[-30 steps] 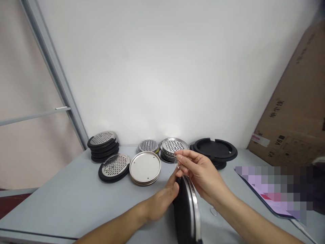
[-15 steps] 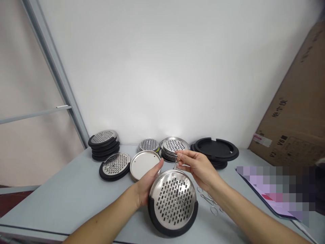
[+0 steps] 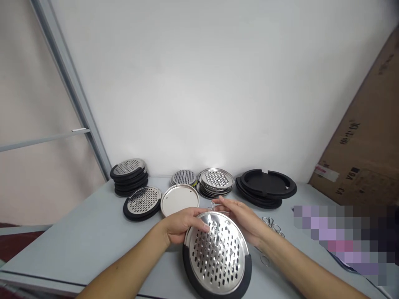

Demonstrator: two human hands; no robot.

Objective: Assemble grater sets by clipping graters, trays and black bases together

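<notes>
My left hand [image 3: 187,224] grips a round metal grater [image 3: 215,253], its thumb lying on the slotted face. The grater is tilted toward me, and a black rim [image 3: 248,274] wraps its lower part. A small bent wire hook [image 3: 213,205] stands up at its top edge. My right hand [image 3: 241,216] is closed around the base of this hook at the upper edge, with some fingertips hidden behind the disc. Behind my left hand lies a plain metal disc [image 3: 179,199] with small holes. Several loose wire hooks [image 3: 272,224] are on the table by my right forearm.
On the left stand a stack of black-rimmed graters [image 3: 129,178] and a single one [image 3: 143,202]. Metal graters [image 3: 216,180] are stacked near the wall. Black rings [image 3: 264,187] are piled right of them. A cardboard box [image 3: 358,137] and a blurred-out tablet-like object [image 3: 343,245] are at right.
The grater has moved slightly down and right. My left thumb has come onto its face. My right hand has lowered to the top edge, and the wire hook now stands upright there.
</notes>
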